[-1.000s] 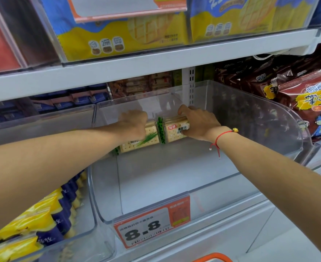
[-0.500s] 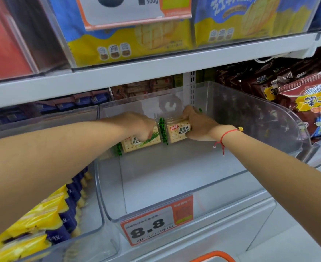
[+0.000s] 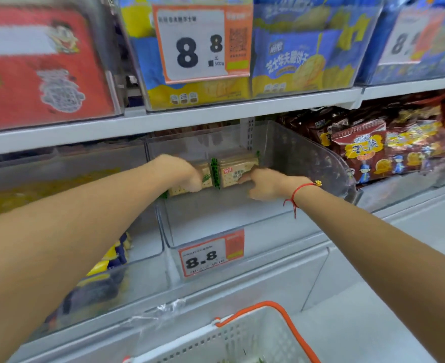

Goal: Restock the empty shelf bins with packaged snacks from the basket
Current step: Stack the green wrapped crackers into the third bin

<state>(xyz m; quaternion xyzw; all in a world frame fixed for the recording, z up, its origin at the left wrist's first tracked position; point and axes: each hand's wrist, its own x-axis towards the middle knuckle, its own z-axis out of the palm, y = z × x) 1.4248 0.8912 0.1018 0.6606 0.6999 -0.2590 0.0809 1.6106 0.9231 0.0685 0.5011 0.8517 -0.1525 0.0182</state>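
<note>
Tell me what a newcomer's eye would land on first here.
Two hands, left hand and right hand, meet on cracker packs at the back of a clear bin. Above hangs a big price tag. A white basket with an orange rim sits at the bottom.

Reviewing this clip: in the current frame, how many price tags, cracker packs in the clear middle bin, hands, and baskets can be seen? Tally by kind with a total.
Price tags: 3, upper middle, upper right, on the clear bin's front
Cracker packs in the clear bin: 2, left pack, right pack
Hands: 2, left hand, right hand
Baskets: 1, white with orange rim
Total: 8
</note>
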